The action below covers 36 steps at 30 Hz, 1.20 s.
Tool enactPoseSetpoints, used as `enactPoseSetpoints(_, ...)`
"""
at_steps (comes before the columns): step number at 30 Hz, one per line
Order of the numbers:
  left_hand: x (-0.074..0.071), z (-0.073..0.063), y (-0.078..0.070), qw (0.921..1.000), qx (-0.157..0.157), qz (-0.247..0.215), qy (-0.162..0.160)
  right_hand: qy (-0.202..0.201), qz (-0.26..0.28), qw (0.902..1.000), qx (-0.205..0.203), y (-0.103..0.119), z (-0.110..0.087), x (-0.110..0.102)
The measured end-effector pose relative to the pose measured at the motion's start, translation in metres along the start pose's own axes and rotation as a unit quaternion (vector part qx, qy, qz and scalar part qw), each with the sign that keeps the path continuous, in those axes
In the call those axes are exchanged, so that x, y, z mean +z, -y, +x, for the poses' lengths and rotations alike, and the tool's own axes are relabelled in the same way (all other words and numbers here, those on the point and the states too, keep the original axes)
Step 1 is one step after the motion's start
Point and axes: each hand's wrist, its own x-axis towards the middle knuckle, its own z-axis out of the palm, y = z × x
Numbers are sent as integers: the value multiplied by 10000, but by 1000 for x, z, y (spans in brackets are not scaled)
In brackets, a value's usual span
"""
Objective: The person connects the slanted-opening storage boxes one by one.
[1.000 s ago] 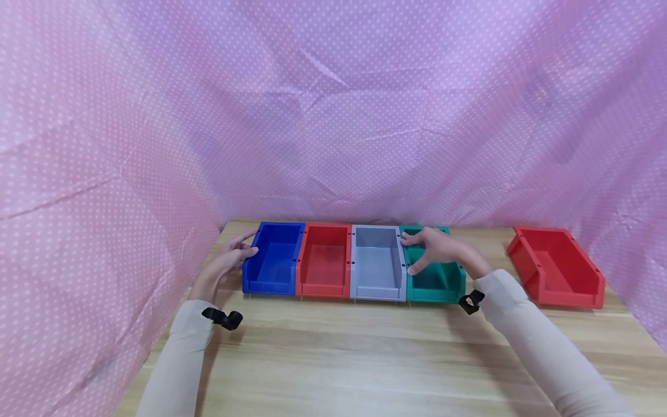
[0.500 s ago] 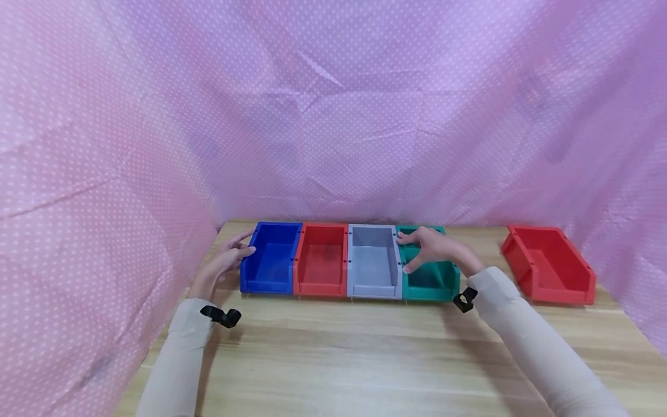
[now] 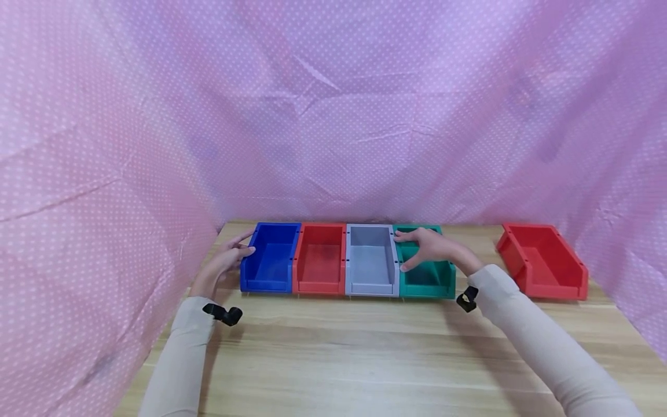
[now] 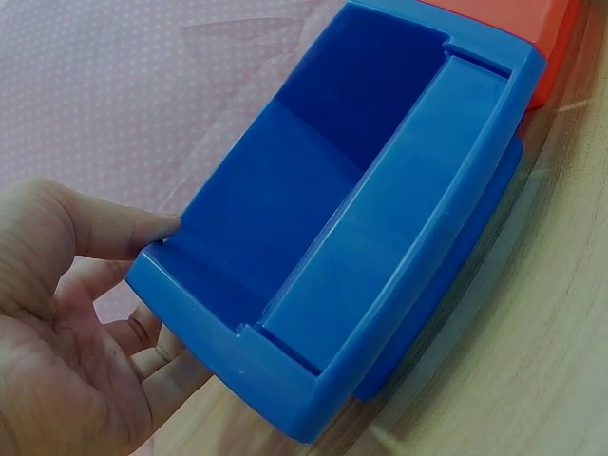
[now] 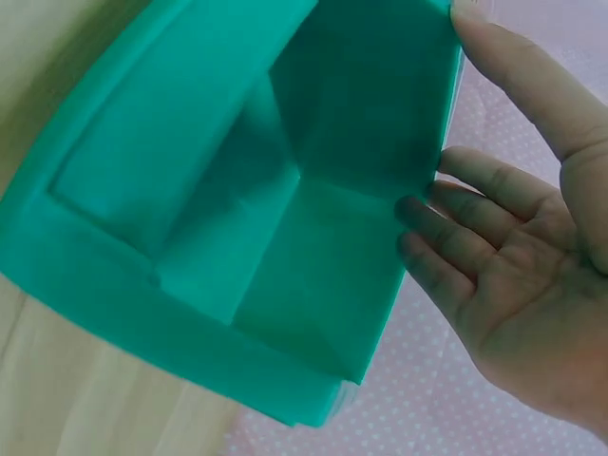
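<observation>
A blue bin [image 3: 272, 260], a red bin [image 3: 320, 260], a grey bin [image 3: 370, 260] and a green bin [image 3: 429, 279] stand side by side in a row. My left hand [image 3: 229, 258] is at the blue bin's left side. In the left wrist view its thumb touches the rim and the other fingers lie against the outer wall, partly hidden. My right hand [image 3: 433, 246] is over the green bin, thumb and fingers spread, their tips near the edge it shares with the grey bin. In the right wrist view the fingers look relaxed, and firm contact cannot be judged.
A second red bin [image 3: 544, 263] stands apart on the right, slightly turned. The wooden table [image 3: 333, 353] stretches in front of the row. Pink dotted cloth [image 3: 339, 145] hangs behind the bins and down both sides.
The bins and my right hand sit slightly further left in the head view, the separate red bin included, as the view itself shifts. Both hands keep their places at the bins.
</observation>
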Motion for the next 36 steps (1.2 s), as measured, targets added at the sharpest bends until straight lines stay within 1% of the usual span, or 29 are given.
enactPoseSetpoints(5,1,-1,-1,9999,-145,-67,-50,-42,-182,9998,-112,1,1,0)
enactPoseSetpoints(11,1,0,0,9999,-105,15,45,27,-351,9993,-135,6,-4,-5)
enactPoseSetpoints(14,2,1,1,9999,-90,-32,110,-38,-430,9989,-202,9,-11,-13)
enactPoseSetpoints(17,1,0,1,9999,-90,-77,73,-97,-450,9988,-185,10,-21,-26)
enactPoseSetpoints(21,-1,-2,0,9999,-62,-91,22,-82,-362,9993,-31,5,-41,-48)
enactPoseSetpoints(24,-1,-3,0,9999,-72,-93,23,-117,-312,9994,15,-6,-60,-64)
enactPoseSetpoints(27,0,-3,-1,9999,-104,-64,22,-306,-344,9989,113,-19,-83,-78)
enactPoseSetpoints(29,0,-2,-1,9999,-122,-85,17,-466,-366,9980,199,-30,-98,-87)
enactPoseSetpoints(31,1,-2,-1,9999,-126,-95,12,-648,-359,9963,426,-43,-114,-94)
enactPoseSetpoints(32,1,-2,-1,9998,-144,-162,-4,-715,-343,9957,475,-50,-122,-97)
enactPoseSetpoints(36,1,-3,1,9998,-125,-163,-5,-981,-433,9908,831,-80,-150,-104)
